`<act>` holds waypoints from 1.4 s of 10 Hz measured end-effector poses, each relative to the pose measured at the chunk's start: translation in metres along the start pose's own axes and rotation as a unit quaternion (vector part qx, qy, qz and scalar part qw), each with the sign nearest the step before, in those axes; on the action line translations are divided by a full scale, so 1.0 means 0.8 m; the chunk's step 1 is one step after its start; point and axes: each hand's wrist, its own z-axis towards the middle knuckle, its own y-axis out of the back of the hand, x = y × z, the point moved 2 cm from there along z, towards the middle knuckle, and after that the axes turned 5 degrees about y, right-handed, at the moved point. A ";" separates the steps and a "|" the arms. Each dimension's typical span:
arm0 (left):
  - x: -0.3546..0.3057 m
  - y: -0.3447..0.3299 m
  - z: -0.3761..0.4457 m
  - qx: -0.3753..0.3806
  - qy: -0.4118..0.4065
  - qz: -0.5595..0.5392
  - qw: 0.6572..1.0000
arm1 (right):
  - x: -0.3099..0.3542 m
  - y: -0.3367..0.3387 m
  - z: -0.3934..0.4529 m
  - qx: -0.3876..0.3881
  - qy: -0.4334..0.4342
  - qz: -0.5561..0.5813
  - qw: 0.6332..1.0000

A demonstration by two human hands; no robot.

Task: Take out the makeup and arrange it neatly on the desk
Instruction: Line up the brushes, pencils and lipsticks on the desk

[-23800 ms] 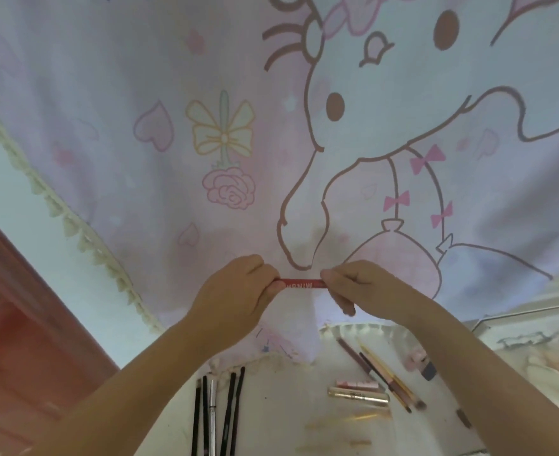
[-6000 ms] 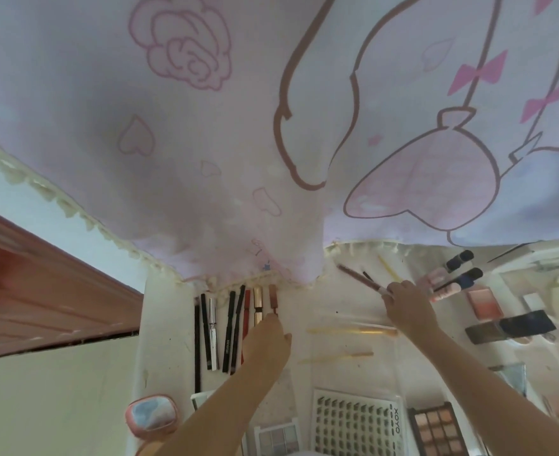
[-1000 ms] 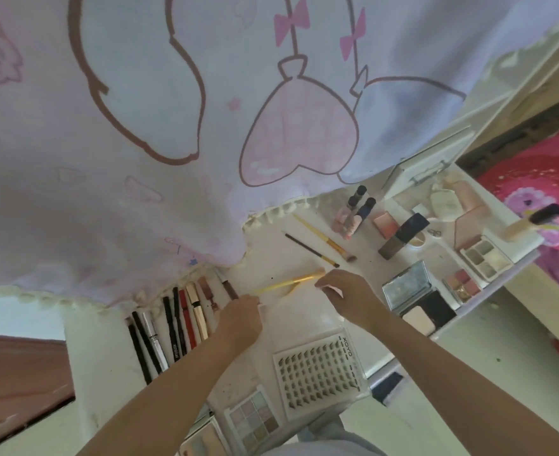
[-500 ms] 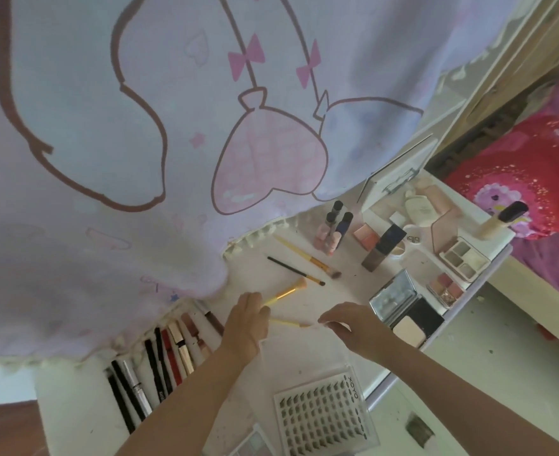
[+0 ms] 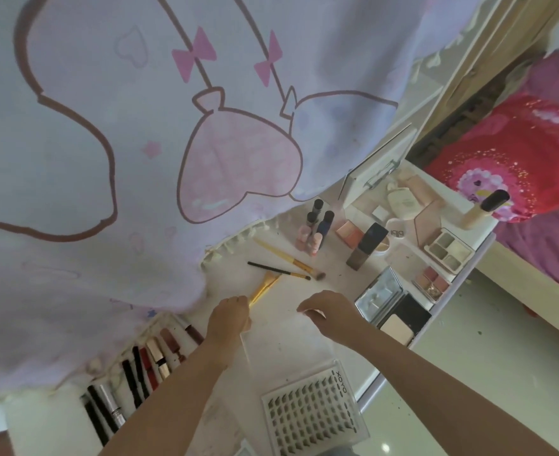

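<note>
A white desk [image 5: 334, 268] holds makeup spread across it. My left hand [image 5: 228, 317] grips the handle of a gold flat brush [image 5: 265, 284], whose bristle end points up toward the curtain. My right hand [image 5: 327, 311] hovers just to the right with loosely curled fingers and nothing visible in them. Beyond the hands lie a long gold-handled brush [image 5: 283, 255] and a thin black brush [image 5: 276, 269]. A row of lipsticks and pencils [image 5: 146, 363] lies side by side at the left, partly under the cloth.
A printed lilac curtain [image 5: 140, 159] hangs over the desk's back. Small bottles [image 5: 316, 230], a dark foundation bottle [image 5: 366, 247], palettes [image 5: 447, 250], a mirrored compact [image 5: 383, 292] and a lash tray [image 5: 314, 408] crowd the right and front. A red bed [image 5: 518, 153] stands at the right.
The view swung right and down. My left hand slid up the gold brush handle. The thin yellow stick near my right fingers is no longer visible, and my right hand shifted slightly right.
</note>
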 end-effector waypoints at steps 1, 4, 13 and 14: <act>0.013 0.012 -0.001 -0.062 0.024 -0.021 0.998 | -0.005 -0.004 0.014 0.015 -0.004 0.007 1.000; 0.015 0.032 0.000 -0.047 0.109 -0.209 0.971 | -0.009 -0.013 0.081 -0.025 -0.038 -0.132 0.990; -0.002 0.023 -0.003 0.129 0.309 -0.583 0.741 | 0.003 0.001 0.148 0.219 0.224 -0.373 0.873; -0.019 0.028 0.011 0.120 0.290 -0.525 0.791 | -0.021 0.013 0.153 0.238 0.101 -0.266 0.929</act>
